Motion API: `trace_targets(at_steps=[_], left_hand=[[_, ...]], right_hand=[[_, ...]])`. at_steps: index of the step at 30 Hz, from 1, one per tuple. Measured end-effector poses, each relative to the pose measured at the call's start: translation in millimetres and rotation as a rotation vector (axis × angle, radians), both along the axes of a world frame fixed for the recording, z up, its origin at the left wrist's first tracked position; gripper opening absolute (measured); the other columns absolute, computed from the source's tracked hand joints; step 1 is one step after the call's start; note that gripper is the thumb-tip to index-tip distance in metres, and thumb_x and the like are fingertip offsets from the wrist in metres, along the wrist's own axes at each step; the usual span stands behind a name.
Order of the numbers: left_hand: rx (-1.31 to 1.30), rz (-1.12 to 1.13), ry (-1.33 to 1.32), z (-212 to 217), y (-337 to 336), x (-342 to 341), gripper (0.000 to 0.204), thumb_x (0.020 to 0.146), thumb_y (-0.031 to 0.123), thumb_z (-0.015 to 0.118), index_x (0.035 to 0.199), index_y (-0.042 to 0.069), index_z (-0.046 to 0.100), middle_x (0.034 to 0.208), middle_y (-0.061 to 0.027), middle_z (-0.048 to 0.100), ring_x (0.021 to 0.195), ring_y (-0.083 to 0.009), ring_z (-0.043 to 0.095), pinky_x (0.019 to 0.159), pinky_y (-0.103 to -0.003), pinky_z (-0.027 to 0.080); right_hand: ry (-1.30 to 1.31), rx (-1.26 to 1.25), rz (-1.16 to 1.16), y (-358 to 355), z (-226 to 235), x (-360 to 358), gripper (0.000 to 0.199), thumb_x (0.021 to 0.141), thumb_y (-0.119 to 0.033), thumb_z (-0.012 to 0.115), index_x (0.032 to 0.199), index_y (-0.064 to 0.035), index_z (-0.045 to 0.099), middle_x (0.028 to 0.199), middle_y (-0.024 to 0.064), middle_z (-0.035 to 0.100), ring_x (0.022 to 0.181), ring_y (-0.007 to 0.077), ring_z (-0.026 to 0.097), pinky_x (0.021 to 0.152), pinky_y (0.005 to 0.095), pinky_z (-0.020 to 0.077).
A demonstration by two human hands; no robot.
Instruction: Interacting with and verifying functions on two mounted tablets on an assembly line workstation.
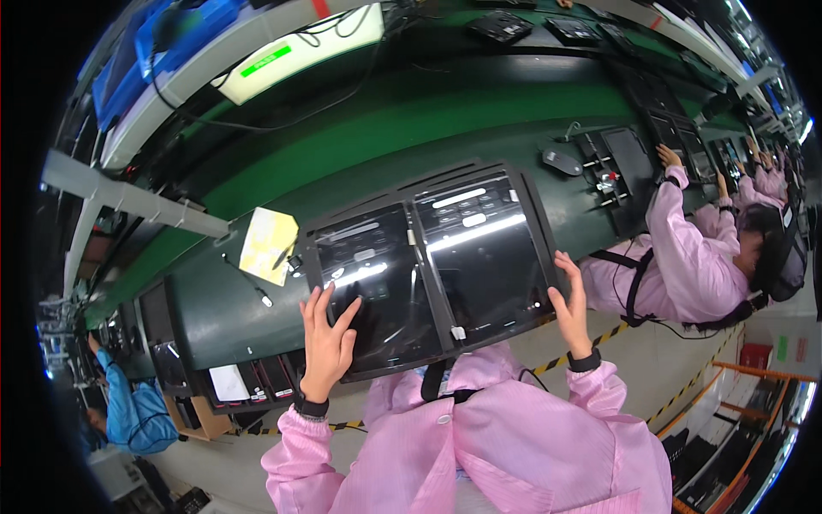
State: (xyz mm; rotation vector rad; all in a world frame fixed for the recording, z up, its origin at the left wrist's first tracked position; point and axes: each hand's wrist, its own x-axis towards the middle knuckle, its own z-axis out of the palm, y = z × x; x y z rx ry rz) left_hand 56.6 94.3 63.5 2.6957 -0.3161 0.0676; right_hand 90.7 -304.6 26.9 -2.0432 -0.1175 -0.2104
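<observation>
A black tray (522, 184) lies on the green workbench (360, 128) in front of me, holding two glossy dark flat panels side by side. My left hand (327, 338) rests with spread fingers on the left panel (377, 283) near its lower left corner. At the tray's lower right edge, my right hand (572, 304) touches beside the right panel (484, 257), fingers extended. Both of my sleeves are pink, and each wrist wears a black strap.
A yellow cloth (268, 244) and a thin stylus-like tool (248, 281) lie left of the tray. To the right, a person in pink (685, 257) works at another black fixture (621, 171). A person in blue (137, 411) sits at far left. Yellow-black floor tape runs below.
</observation>
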Motion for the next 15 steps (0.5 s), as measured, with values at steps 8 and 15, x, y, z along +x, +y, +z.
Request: trace_targets(at_steps=[8, 15], left_hand=[[0.027, -0.013, -0.009, -9, 0, 12, 0.036, 0.088, 0.025, 0.045, 0.121, 0.018, 0.058, 0.14, -0.0154, 0.031, 0.131, -0.0378, 0.021, 0.107, -0.057, 0.012], [0.022, -0.007, -0.023, -5, 0, 15, 0.036, 0.091, 0.029, 0.04, 0.12, 0.018, 0.059, 0.14, -0.016, 0.03, 0.132, -0.0383, 0.02, 0.107, -0.057, 0.012]], right_hand=[[-0.102, -0.395, 0.29, 30, 41, 28, 0.021, 0.083, -0.005, 0.051, 0.104, -0.0041, 0.052, 0.119, 0.0055, 0.058, 0.131, 0.0255, 0.034, 0.101, 0.0398, 0.0232], [-0.106, -0.439, 0.399, 51, 35, 42, 0.018, 0.086, -0.007, 0.051, 0.103, -0.0053, 0.055, 0.11, 0.0028, 0.06, 0.13, 0.0238, 0.035, 0.101, 0.0426, 0.0247]])
